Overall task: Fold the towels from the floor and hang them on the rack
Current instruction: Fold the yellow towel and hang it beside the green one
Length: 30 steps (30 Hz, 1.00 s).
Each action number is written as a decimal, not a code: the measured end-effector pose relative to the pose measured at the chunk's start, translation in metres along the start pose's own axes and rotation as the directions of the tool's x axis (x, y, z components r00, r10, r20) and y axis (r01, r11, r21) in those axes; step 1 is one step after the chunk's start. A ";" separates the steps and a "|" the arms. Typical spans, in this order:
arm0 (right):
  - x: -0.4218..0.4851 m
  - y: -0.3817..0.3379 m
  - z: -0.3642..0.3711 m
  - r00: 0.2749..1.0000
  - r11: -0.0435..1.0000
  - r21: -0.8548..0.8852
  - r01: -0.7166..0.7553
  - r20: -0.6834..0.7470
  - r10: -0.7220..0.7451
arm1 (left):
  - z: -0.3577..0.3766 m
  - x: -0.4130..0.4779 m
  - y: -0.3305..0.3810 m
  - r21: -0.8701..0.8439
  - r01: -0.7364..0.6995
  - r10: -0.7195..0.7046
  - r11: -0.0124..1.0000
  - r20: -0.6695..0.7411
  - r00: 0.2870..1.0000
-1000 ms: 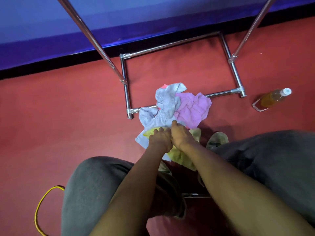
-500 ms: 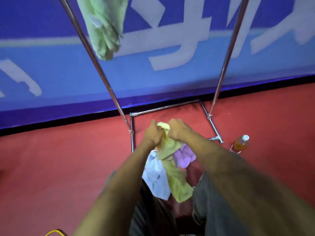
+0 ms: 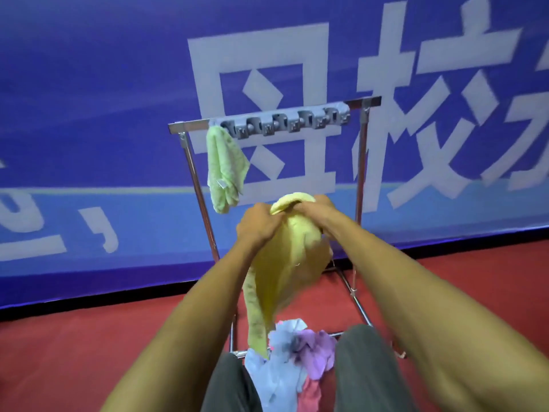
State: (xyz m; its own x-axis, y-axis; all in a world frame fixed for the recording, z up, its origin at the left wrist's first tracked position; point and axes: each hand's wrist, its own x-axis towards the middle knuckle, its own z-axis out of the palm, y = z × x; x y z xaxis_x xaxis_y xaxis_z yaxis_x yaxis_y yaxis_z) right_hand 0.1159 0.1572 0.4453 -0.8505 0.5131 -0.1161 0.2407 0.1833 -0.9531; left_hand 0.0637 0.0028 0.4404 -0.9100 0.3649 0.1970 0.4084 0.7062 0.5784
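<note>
A yellow towel (image 3: pixel 285 263) hangs from both my hands, raised in front of the metal rack (image 3: pixel 193 162). My left hand (image 3: pixel 257 223) grips its top edge on the left, and my right hand (image 3: pixel 315 211) grips it close beside, fingers closed on the cloth. The towel's lower end dangles down to a pile on the red floor: a pale blue towel (image 3: pixel 276 373), a purple towel (image 3: pixel 316 349) and a pink one (image 3: pixel 309 396). A light green towel (image 3: pixel 224 171) hangs folded from the left end of the rack's top bar.
A grey strip of clips (image 3: pixel 285 121) runs along the rack's top bar. A blue banner wall (image 3: pixel 89 114) with white characters stands right behind the rack. My grey-trousered legs (image 3: pixel 365 370) flank the pile. The rack's base rails (image 3: pixel 356 298) lie on the floor.
Both hands took the yellow towel from the floor pile and lifted it to chest height; my view rose from the floor to the rack's top bar.
</note>
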 end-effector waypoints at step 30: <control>-0.082 -0.002 -0.019 0.850 0.791 0.499 -0.355 0.524 0.052 | -0.093 -0.020 0.104 -0.956 0.293 0.079 0.023 0.294 0.953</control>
State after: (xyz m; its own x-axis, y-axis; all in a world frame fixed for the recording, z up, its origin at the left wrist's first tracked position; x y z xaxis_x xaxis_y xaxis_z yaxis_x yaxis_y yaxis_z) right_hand 0.1947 0.1309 0.4620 -0.9557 0.0065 -0.2942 0.2591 -0.4554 -0.8517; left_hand 0.1174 0.0129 0.5703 -0.8135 0.5815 0.0002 -0.3261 -0.4564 0.8279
